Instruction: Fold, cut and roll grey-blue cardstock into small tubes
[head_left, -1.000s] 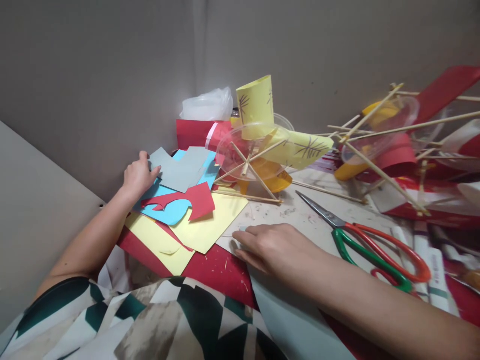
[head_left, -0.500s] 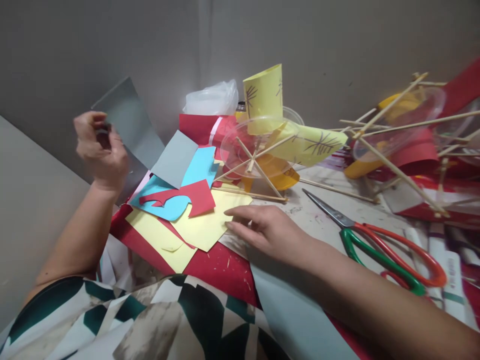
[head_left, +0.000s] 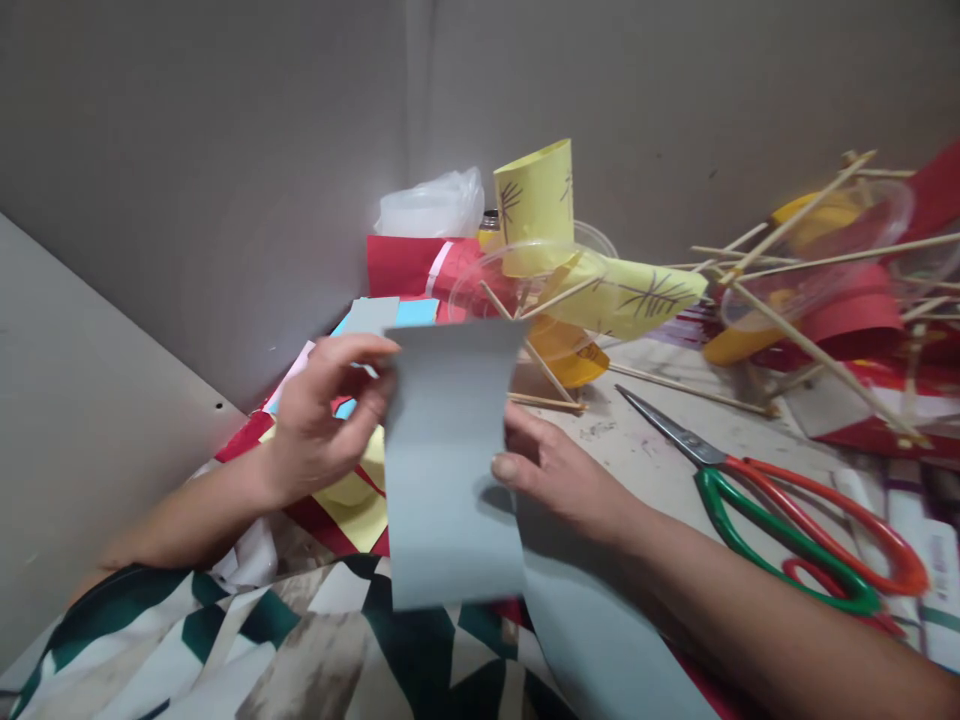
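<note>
A grey sheet of paper hangs upright in front of me. My left hand pinches its upper left edge between thumb and fingers. My right hand grips its right edge, thumb on the front. Behind the sheet lies a pile of yellow, red and blue paper pieces, mostly hidden. A second grey sheet lies flat under my right forearm.
Scissors with red and green handles lie to the right. Clear plastic lids with wooden skewers and yellow paper stand behind the sheet. More skewer pieces crowd the far right. A white plastic bag sits against the wall.
My left hand brought the grey sheet from the upper left down to the middle. My right hand left the yellow paper and took hold of the sheet's right edge.
</note>
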